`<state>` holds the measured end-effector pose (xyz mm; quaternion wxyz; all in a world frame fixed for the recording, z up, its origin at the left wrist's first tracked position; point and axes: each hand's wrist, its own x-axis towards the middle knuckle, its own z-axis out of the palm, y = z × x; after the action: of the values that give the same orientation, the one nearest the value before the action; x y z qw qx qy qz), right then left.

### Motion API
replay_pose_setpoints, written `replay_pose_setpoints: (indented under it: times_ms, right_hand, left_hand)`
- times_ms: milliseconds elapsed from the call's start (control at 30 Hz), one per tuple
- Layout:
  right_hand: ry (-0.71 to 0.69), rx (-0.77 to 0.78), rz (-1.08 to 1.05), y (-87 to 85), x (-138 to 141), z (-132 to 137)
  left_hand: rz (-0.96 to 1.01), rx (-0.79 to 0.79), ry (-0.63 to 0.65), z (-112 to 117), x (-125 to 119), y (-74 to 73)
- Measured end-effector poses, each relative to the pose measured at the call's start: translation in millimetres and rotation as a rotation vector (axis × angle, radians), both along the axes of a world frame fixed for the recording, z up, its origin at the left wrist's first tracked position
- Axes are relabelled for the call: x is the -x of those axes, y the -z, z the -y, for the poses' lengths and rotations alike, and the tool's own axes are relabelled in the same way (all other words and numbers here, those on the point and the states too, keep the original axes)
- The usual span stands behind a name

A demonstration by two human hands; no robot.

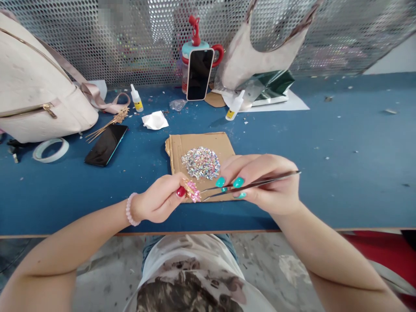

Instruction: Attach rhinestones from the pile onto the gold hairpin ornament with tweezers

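Between the thumb and fingers of my left hand (162,197) is a small pink and gold ornament (193,191). My right hand (264,184) pinches a pair of dark metal tweezers (260,183). The tweezer tips are a little apart and point left, close beside the ornament; whether they touch it or hold anything is too small to tell. Just beyond both hands, a heap of glittering multicoloured rhinestones (201,163) lies on a piece of cardboard (216,141) at the front of the blue table (341,173).
Two small glue bottles (137,99) (235,106) and a crumpled white paper (155,120) are behind the cardboard. A phone (199,73) leans on a cup (196,45). Leftward lie another phone (106,145), gold sticks (108,123), a tape roll (50,150) and a backpack (42,82); a bag (269,65) stands back right.
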<state>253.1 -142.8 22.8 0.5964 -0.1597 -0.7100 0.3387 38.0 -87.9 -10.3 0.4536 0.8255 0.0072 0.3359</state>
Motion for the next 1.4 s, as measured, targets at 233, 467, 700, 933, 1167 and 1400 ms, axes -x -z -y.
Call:
replay_pose_setpoints:
  times_ms: [233, 467, 700, 933, 1167, 1400]
  right_hand:
    - [0.018, -0.007, 0.006, 0.1, -0.1, 0.5]
    - [0.044, -0.020, 0.025, 3.1, -1.3, 1.1]
    - [0.011, -0.030, 0.017, 3.5, -1.7, 1.4]
    - [0.014, -0.038, 0.018, 1.9, -0.5, 1.8]
    - [0.021, -0.032, 0.033, 1.7, -1.5, 2.5]
    - [0.007, -0.042, -0.007, 2.7, -0.1, 3.2]
  left_hand:
    - [0.009, 0.030, 0.004, 0.2, 1.4, 4.1]
    - [0.027, 0.039, -0.003, 2.9, 1.4, 4.4]
    - [0.021, 0.036, 0.004, 2.8, 1.2, 2.6]
    - [0.035, 0.040, -0.004, 1.5, 1.2, 2.4]
    - [0.008, 0.029, 0.011, 2.0, 0.6, 1.4]
    - [0.031, 0.036, -0.018, 4.7, 1.4, 3.8]
